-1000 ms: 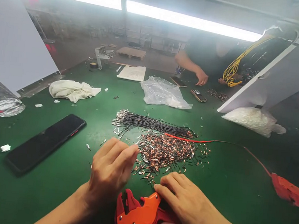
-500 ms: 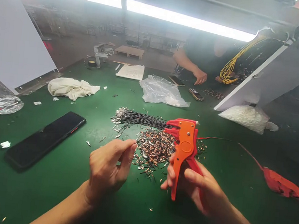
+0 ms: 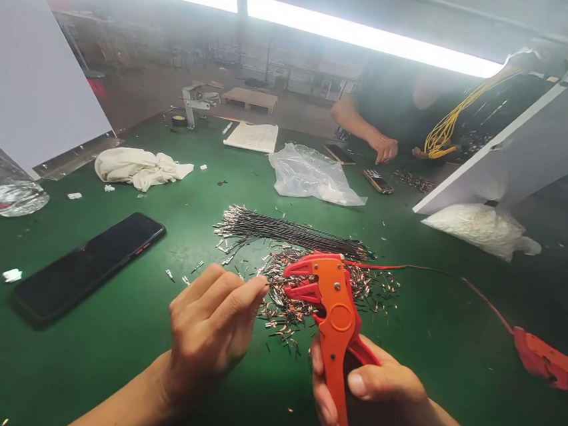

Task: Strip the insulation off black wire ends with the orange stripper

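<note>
My left hand (image 3: 213,320) is closed in a pinch, with the end of a thin dark wire (image 3: 276,283) showing between its fingertips and the tool's jaws. In my right hand (image 3: 383,383) is an orange and red wire stripper (image 3: 335,318), its jaws pointing left and apart around the wire's end. Whether the jaws touch the wire, I cannot tell. Just beyond lies a bundle of black wires (image 3: 292,232) with metal terminals at the left end. Under the jaws spreads a pile of wire clippings (image 3: 283,330), partly hidden by the stripper.
A black phone (image 3: 91,265) lies at left, a white cloth (image 3: 140,167) behind it. Farther back are a clear plastic bag (image 3: 312,175) and a notepad (image 3: 251,136). A red-orange tool (image 3: 548,359) and a filled bag (image 3: 483,229) sit right. Opposite, a person's hand (image 3: 383,147) rests near a phone.
The wire stripper has come down and left, tilting so its jaws meet the wire at my left fingertips. My left hand has shifted slightly right. More of the black wire bundle shows.
</note>
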A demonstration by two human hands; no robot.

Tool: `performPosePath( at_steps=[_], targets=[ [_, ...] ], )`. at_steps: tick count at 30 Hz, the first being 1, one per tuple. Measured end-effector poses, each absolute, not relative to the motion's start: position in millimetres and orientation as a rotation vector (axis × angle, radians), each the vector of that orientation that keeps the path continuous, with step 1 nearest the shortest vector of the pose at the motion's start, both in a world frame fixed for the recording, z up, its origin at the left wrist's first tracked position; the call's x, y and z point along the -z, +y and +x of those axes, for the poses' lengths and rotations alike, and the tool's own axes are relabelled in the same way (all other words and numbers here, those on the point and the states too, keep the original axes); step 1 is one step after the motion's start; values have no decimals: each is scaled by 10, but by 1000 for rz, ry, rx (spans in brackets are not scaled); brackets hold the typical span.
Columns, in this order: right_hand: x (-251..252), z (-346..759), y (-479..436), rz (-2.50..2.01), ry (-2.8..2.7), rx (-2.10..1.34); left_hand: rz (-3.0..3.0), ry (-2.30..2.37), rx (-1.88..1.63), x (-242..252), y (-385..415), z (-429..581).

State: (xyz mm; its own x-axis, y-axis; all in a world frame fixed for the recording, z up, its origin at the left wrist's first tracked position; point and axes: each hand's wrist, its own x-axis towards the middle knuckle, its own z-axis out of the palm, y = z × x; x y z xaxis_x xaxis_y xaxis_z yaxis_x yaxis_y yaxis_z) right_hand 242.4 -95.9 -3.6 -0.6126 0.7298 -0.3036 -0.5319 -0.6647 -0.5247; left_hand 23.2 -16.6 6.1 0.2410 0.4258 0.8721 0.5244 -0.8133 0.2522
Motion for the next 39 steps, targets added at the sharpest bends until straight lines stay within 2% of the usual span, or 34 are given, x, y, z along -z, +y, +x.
performPosePath(
  at_steps=[24, 39],
  targets=[
    [235, 2383, -1007, -406, -517, -2194, -2291, -807, 1271, -145, -231, 191],
    [231, 2387, -984, -418, -567, -2203, -2349, -750, 1276, -103, -266, 166]
  ],
)
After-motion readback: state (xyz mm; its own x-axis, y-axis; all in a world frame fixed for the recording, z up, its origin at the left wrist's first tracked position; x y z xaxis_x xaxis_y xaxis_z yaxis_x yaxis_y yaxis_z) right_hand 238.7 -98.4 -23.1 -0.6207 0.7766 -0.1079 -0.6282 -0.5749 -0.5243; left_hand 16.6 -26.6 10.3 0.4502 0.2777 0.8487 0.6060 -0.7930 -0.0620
